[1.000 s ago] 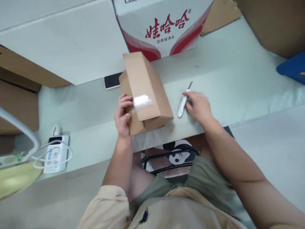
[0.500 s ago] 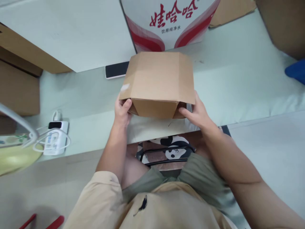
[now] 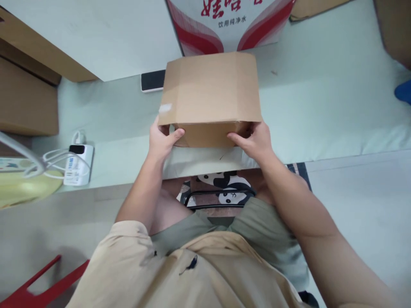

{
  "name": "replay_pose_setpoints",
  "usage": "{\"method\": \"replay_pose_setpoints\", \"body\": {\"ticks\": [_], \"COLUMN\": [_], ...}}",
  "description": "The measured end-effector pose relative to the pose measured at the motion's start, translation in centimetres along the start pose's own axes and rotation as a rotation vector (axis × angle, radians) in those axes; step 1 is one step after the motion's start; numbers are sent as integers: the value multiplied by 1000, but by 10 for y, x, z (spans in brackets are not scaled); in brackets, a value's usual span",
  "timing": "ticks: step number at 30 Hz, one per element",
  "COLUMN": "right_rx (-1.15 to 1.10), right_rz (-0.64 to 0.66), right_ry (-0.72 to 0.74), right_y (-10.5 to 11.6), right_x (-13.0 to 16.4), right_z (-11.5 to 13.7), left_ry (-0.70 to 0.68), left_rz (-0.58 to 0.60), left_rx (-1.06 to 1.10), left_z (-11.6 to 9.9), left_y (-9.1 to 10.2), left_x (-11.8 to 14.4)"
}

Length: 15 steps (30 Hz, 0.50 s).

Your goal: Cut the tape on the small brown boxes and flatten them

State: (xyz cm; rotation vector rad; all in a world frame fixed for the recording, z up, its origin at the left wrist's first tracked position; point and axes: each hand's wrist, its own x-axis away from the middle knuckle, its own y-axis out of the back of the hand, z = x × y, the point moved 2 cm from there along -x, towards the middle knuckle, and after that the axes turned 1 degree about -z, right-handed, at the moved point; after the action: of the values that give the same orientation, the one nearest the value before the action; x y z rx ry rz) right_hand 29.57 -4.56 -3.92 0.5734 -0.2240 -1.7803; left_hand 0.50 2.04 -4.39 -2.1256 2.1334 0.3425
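A brown cardboard box (image 3: 208, 92) sits in front of me on the pale green surface, its broad flat panel facing up and a white patch on its left edge. My left hand (image 3: 163, 137) grips the near left corner, the thumb lying on the front panel. At the near right corner my right hand (image 3: 255, 139) holds the box the same way, thumb pointing inward. Under the box's side edges, most of my fingers are hidden.
Behind the box stands a white and red carton (image 3: 229, 34). A dark flat device (image 3: 152, 81) lies by a large white box (image 3: 96, 38). To the left are a white power strip (image 3: 78, 164) with cables and a yellow-green basin (image 3: 28, 188); a red stool (image 3: 48, 286) is lower left.
Both thumbs have moved inward across the box's front panel. The side parts at the front have closed in, and the whole view has tilted slightly downward.
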Motion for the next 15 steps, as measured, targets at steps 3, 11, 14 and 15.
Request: {"method": "replay_pose_setpoints", "body": {"ticks": [3,11,14,15], "right_rx": [-46,-201,-220,-221], "right_rz": [11,46,56,56], "right_ry": [28,107,108,103], "right_y": [3,15,14,13], "right_x": [1,-4,-4,-4], "right_z": [1,2,-1,-2], "left_ry": [-14,-10,-8,-1], "left_rz": [-70,-189,-223,-227], "left_rx": [-87,-170,-105,-68], "left_z": [-11,-31,-35,-34], "left_y": [2,-1,3,5], "left_x": [12,63,75,77]}}
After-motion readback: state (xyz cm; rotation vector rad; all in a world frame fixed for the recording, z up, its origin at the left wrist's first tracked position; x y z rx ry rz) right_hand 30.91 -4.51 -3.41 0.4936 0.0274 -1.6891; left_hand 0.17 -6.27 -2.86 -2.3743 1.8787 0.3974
